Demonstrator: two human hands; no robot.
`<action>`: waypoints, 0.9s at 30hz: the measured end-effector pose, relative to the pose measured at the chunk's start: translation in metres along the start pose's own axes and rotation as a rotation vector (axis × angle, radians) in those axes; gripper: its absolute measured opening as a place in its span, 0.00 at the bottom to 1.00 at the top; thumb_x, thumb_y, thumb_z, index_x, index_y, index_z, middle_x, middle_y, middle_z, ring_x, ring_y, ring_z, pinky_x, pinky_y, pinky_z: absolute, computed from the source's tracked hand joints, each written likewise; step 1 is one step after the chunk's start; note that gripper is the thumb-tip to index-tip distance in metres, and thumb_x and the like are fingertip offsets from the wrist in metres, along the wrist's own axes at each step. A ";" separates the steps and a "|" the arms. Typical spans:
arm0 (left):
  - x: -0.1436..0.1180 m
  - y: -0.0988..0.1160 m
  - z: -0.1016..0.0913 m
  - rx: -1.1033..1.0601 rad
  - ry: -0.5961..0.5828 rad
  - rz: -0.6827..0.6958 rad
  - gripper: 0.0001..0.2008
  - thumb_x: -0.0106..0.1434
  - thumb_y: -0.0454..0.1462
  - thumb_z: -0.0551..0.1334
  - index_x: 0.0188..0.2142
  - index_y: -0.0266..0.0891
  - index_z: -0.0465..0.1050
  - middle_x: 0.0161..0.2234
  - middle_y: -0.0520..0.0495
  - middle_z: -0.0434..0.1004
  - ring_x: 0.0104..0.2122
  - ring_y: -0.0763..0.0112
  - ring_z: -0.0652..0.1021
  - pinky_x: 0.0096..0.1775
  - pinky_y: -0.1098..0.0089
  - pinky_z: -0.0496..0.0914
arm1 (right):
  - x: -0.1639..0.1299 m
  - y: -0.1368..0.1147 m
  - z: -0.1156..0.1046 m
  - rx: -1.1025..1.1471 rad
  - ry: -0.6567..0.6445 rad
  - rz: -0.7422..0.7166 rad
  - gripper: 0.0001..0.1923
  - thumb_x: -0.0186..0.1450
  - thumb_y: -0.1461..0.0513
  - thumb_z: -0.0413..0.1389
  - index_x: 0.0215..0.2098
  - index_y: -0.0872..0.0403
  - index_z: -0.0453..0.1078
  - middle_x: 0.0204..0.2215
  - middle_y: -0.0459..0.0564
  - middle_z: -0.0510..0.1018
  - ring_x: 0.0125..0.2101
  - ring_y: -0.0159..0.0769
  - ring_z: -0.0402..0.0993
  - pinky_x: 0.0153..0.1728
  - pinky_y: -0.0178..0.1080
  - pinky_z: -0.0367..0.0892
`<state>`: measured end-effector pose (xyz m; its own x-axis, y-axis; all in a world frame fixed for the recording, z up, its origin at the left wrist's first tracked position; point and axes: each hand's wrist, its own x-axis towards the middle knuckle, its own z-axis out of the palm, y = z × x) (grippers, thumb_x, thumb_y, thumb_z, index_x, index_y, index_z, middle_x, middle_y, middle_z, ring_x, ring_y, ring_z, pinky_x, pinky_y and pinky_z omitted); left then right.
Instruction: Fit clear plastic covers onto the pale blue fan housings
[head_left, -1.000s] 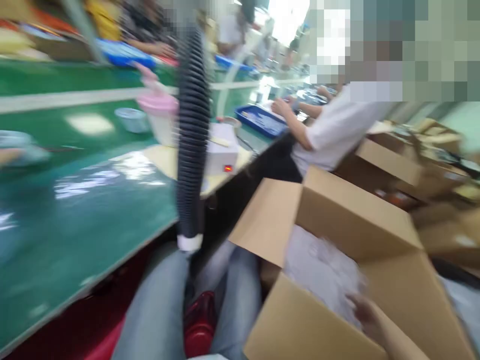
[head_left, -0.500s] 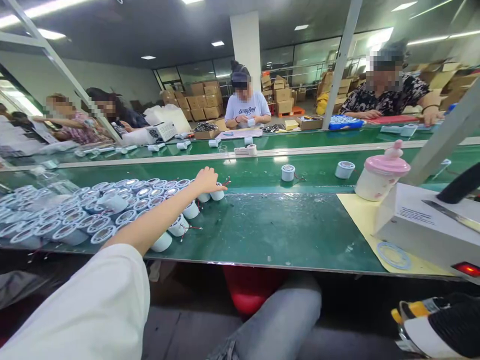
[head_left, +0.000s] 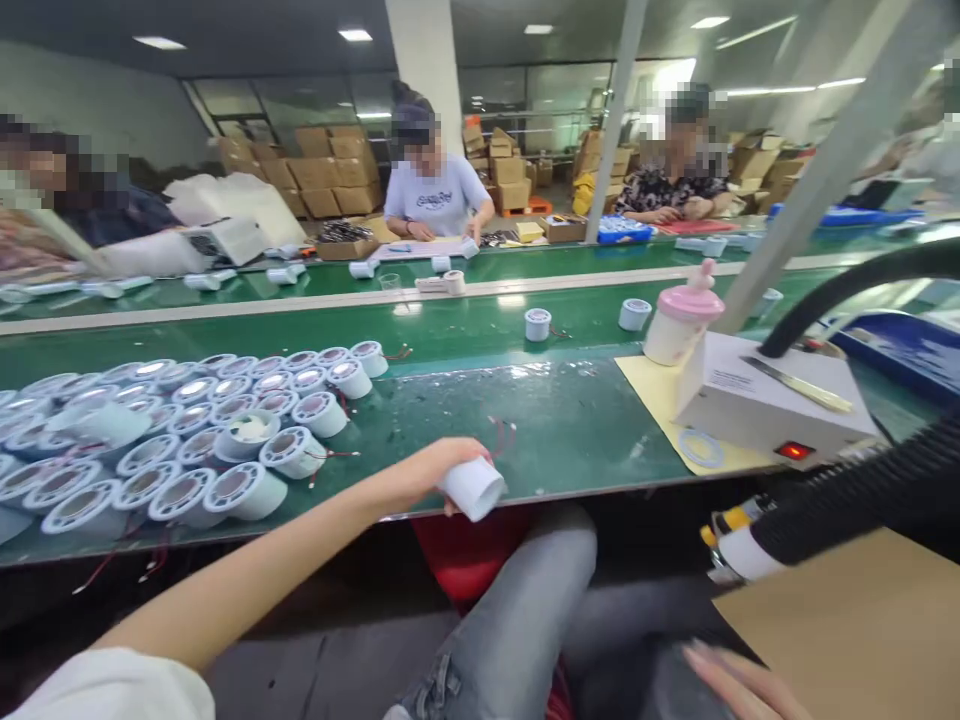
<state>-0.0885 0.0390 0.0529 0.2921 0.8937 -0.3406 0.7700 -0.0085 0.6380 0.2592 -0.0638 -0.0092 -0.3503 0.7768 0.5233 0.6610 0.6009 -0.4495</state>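
My left hand (head_left: 442,470) is closed around a pale blue plastic fan housing (head_left: 476,488), a short tilted cylinder. Thin red and dark wires trail behind it over the table's front edge. Left of that arm, many similar housings (head_left: 244,490) stand close together on the green table (head_left: 555,420), most showing slotted ring tops. Low at the right edge is my right hand (head_left: 739,682), partly out of frame and a little blurred, its fingers stretched out beside a dark smeared shape. I see nothing held in it.
A white box with a lit red switch (head_left: 795,451) stands at right, tweezers on top. Near it are a pink-lidded cup (head_left: 681,318), a pale ring (head_left: 701,448) and a black hose (head_left: 847,520). Cardboard (head_left: 862,620) lies below. Co-workers sit across the green belt (head_left: 457,325).
My left hand has come from the far edge of the cluster toward me, carrying a housing. My right hand and the cardboard have entered view as the camera turned right.
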 end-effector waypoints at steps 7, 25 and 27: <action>0.007 0.066 0.081 -0.255 -0.559 0.287 0.11 0.60 0.38 0.56 0.36 0.37 0.75 0.37 0.48 0.78 0.35 0.69 0.76 0.37 0.72 0.70 | 0.010 -0.034 0.025 -0.285 -0.079 0.037 0.18 0.65 0.69 0.53 0.51 0.52 0.74 0.55 0.64 0.68 0.48 0.60 0.71 0.40 0.58 0.75; 0.004 0.060 0.120 -0.496 -0.385 0.517 0.32 0.53 0.40 0.72 0.57 0.43 0.69 0.53 0.40 0.74 0.51 0.57 0.75 0.49 0.62 0.72 | 0.003 -0.017 -0.006 1.028 -0.017 0.879 0.14 0.63 0.55 0.62 0.22 0.52 0.77 0.41 0.52 0.81 0.40 0.42 0.78 0.37 0.39 0.75; 0.002 0.062 0.121 -0.630 -0.404 0.422 0.32 0.54 0.39 0.72 0.57 0.42 0.67 0.53 0.40 0.73 0.49 0.59 0.76 0.48 0.63 0.73 | 0.002 -0.016 -0.008 1.074 -0.037 0.818 0.07 0.61 0.55 0.64 0.30 0.49 0.80 0.48 0.51 0.80 0.47 0.46 0.76 0.43 0.44 0.76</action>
<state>0.0285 -0.0145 0.0081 0.7548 0.6425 -0.1323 0.1278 0.0538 0.9903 0.2532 -0.0732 0.0045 -0.1378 0.9746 -0.1764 -0.1490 -0.1965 -0.9691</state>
